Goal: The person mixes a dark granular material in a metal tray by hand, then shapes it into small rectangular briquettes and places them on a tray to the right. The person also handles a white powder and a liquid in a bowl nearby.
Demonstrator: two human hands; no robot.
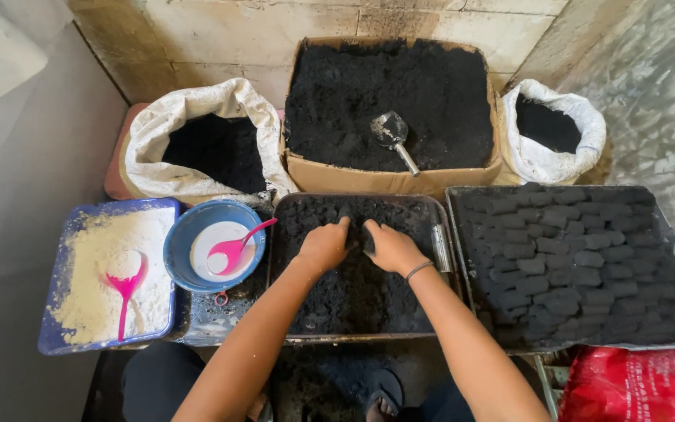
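Both hands, L (323, 247) & R (391, 248), grips curled shut into black mix (353, 297) in middle tray (291, 337). Risk: crumbs spill over near rim, or smear the pressed blocks (564, 258) at right.

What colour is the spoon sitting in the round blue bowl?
Bright pink. The spoon lies in the blue bowl of white liquid, seen clearly in the head view.

Black crumbly mix (353, 293), loose, damp-looking, heaped in center metal tray (357, 337)
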